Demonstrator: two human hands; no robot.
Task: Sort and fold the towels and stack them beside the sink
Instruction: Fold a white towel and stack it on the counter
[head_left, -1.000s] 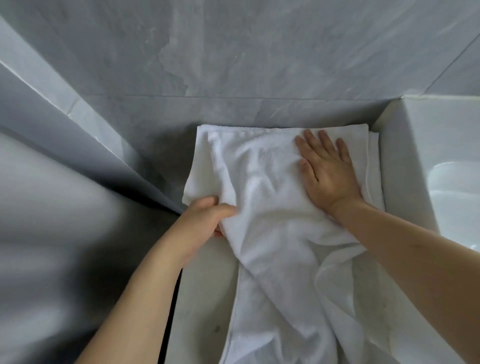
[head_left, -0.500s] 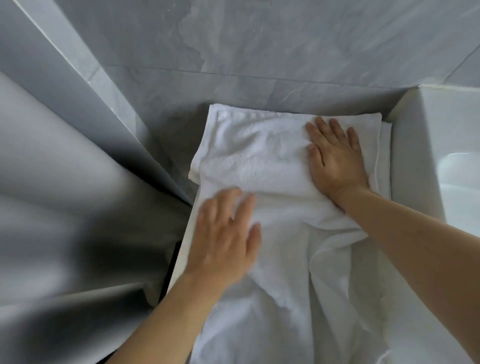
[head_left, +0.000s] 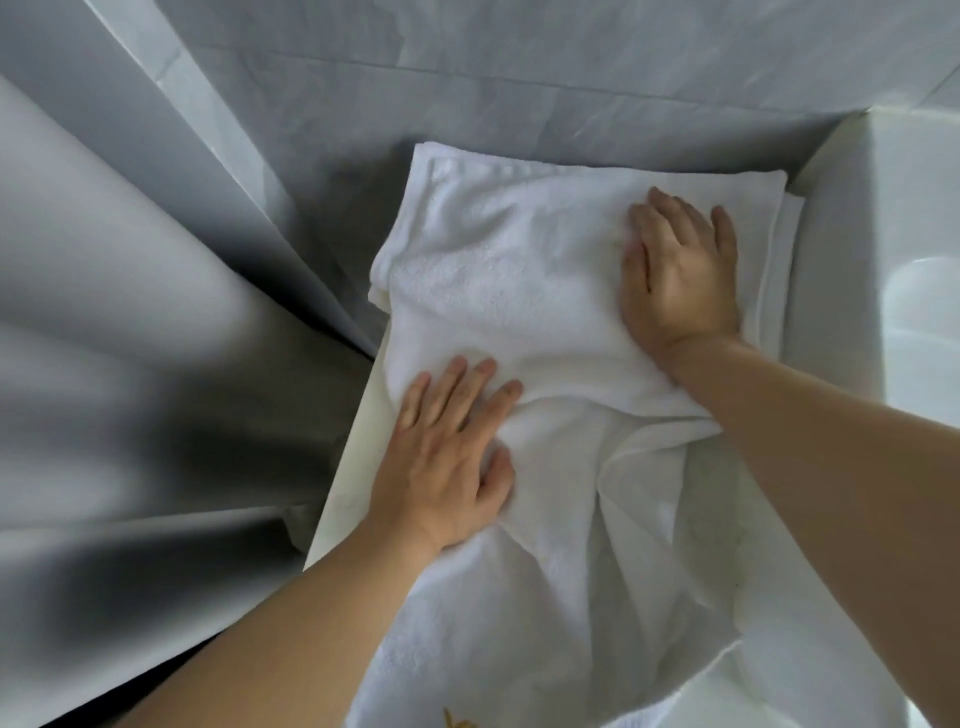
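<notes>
A white towel (head_left: 509, 270) lies on the white counter (head_left: 358, 467) against the grey wall, its far part folded flat and its near part rumpled and trailing toward me. Another folded white towel edge (head_left: 792, 244) shows beneath it at the right. My left hand (head_left: 447, 462) lies flat on the towel's near left part, fingers straight. My right hand (head_left: 680, 275) presses flat on the far right part. Gold embroidery (head_left: 460, 719) shows at the towel's bottom edge.
A white sink basin (head_left: 914, 312) rises directly to the right of the towels. Grey marble wall (head_left: 519, 78) stands behind. A pale curtain or panel (head_left: 130, 312) fills the left, next to the counter's left edge.
My left hand let go of the towel's left edge, laid itself flat on the cloth and slid slightly toward me. The right hand stayed pressing on the far right part.
</notes>
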